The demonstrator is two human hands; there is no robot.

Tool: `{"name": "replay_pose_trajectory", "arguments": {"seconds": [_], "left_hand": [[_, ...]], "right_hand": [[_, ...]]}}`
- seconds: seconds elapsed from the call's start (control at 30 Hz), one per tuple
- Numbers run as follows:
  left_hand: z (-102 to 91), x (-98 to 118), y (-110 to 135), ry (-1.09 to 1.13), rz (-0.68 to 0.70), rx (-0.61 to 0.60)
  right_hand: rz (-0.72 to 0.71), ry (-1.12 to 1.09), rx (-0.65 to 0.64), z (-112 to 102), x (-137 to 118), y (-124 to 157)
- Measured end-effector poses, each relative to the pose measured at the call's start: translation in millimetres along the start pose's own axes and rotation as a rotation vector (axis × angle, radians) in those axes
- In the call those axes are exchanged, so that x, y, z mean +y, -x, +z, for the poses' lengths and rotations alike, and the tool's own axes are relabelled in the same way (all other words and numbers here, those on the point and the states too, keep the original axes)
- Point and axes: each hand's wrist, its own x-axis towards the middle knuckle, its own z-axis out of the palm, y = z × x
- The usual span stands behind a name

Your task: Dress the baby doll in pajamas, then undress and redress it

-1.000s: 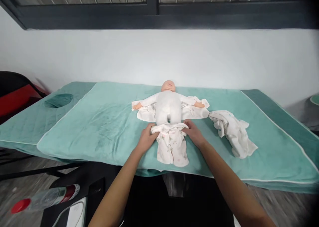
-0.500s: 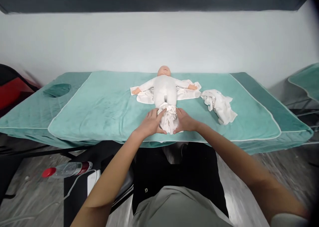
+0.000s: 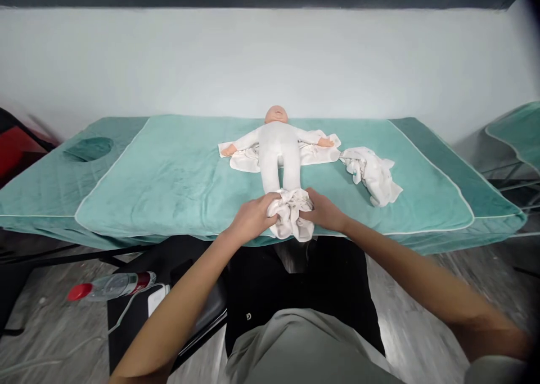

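A baby doll (image 3: 278,142) in a white body lies on its back, arms spread and legs toward me. Bunched white printed baby pants (image 3: 291,215) cover the ends of its legs; the feet are hidden. My left hand (image 3: 253,218) grips the left side of the bunched cloth, thumb on top. On the other side my right hand (image 3: 324,208) is closed on the same pants. Beneath the doll's arms and back, a white printed baby top (image 3: 318,154) lies spread out.
A crumpled white printed cloth (image 3: 371,176) lies right of the doll. The bed's teal cover (image 3: 177,176) has a face hole (image 3: 88,149) at the left. Below left, a red-capped bottle (image 3: 112,287) and a white cable lie on a black seat. A wall stands behind.
The pants have slid down the doll's legs toward me, with both hands on them. More of the white legs shows, and they look straighter.
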Motion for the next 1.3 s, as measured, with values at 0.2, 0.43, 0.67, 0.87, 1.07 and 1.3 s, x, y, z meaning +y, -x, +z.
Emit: {"name": "replay_pose_trajectory", "arguments": {"seconds": [0.2, 0.43, 0.67, 0.87, 1.07, 1.3], "left_hand": [[-57.7, 15, 4, 0.276, 0.062, -0.301], [-151.2, 51, -20, 0.443, 0.092, -0.442], [-206.2, 68, -47, 0.581, 0.117, 0.079], [-222.5, 111, -73, 0.37, 0.499, 0.465], [-211.7, 129, -99, 0.414, 0.629, 0.793], [-89.6, 93, -93, 0.826, 0.187, 0.41]], "right_hand": [[-0.127, -0.203, -0.496, -79, -29, 5], [-0.118, -0.099, -0.585, -155, -107, -10], [-0.192, -0.032, 0.203, -217, -122, -71], [-0.317, -0.21, 0.121, -246, -139, -120], [-0.501, -0.221, 0.327, -218, -192, -139], [-0.422, -0.384, 0.369, -188, -205, -102]]}}
